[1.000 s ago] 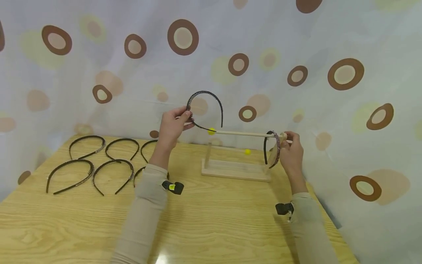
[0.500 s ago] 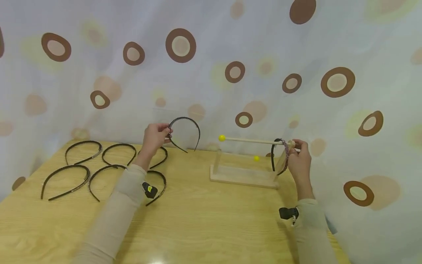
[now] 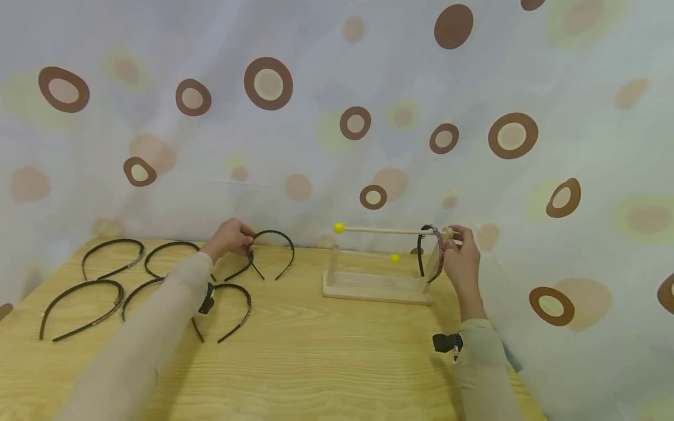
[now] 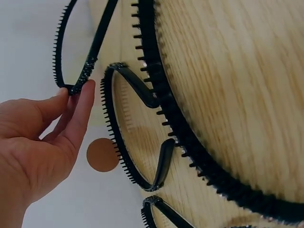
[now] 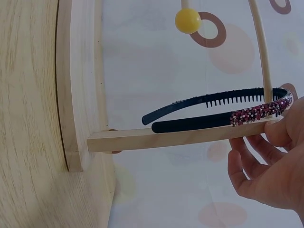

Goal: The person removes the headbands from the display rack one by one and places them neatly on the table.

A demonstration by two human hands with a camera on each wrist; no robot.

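In the head view my left hand [image 3: 231, 240] pinches a black toothed headband [image 3: 274, 232] at its side, low over the back of the table. The left wrist view shows the thumb and fingertips on a glittery part of this headband [image 4: 87, 69]. My right hand [image 3: 463, 257] grips the right end of a wooden stand [image 3: 376, 286], at the top of its upright [image 5: 166, 140]. A headband with pink and silver glitter [image 5: 259, 113] hangs on the stand's upper rod [image 3: 384, 230], against that upright. The right thumb lies close to the glitter; whether it touches is unclear.
Several black headbands lie in two rows on the left of the table, among them a front left one [image 3: 84, 283] and a back left one [image 3: 113, 241]. Yellow balls [image 3: 339, 228] tip the stand's rods. A patterned curtain [image 3: 316, 146] hangs behind the table.
My left hand has carried its headband left and down, from beside the upper rod's yellow tip to the back of the table. The right hand stays at the stand's right end.
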